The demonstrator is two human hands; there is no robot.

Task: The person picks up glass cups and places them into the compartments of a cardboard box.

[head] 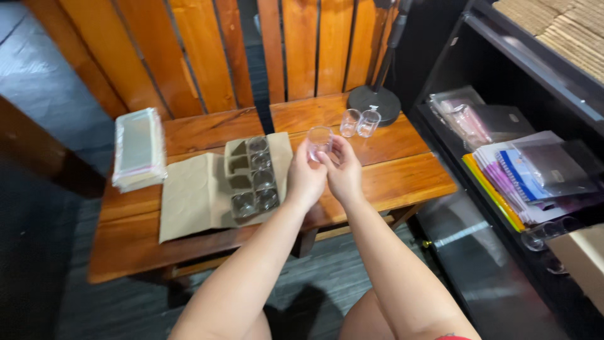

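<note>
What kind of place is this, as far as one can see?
Probably a small home or shop packing corner: a low wooden table holds a cardboard tray of small glasses, a stack of clear bags lies beside, and a black shelf keeps notebooks.

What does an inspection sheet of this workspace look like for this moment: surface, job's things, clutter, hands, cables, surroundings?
Surface: wooden slatted table, partly covered by brown paper.
Job's things: clear small glass held up over the table; cardboard divider tray holding several similar glasses; two more glasses standing near the back edge.
Clutter: stack of clear plastic bags at the table's left end.
Hands: left hand and right hand both grip the glass.
Cables: nothing seen.
Surroundings: round black stand base, wooden slat backrest, dark shelf with notebooks on the right.
</note>
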